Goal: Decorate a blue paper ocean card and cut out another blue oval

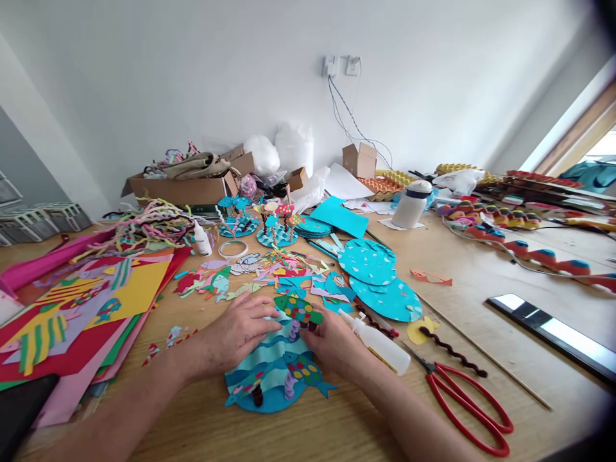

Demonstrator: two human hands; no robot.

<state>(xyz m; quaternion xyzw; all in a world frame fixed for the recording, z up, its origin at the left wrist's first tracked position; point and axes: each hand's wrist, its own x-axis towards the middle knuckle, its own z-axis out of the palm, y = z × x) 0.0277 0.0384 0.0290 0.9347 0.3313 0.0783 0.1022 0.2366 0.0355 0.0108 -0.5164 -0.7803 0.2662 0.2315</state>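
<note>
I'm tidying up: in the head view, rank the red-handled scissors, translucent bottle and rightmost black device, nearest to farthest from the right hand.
1. Translucent bottle: just right of the right hand.
2. Red-handled scissors: farther right, nearer the viewer.
3. Black device: at far right.

Over a round blue base [276, 404] on the wooden tabletop [206, 436], the right hand [332, 337] is holding a spotted paper fish [297, 308] by its right end, while the left hand [250, 324] is hovering by the pale blue wave strips [260, 351] (its fingertips are lying too close to the fish to tell whether they are touching). Short coiled stems [289, 387] are standing low on the base. A translucent bottle [386, 346] is lying just beside the right hand, red-handled scissors [440, 378] are lying farther right, and coloured paper sheets [147, 276] are spreading out at left.
</note>
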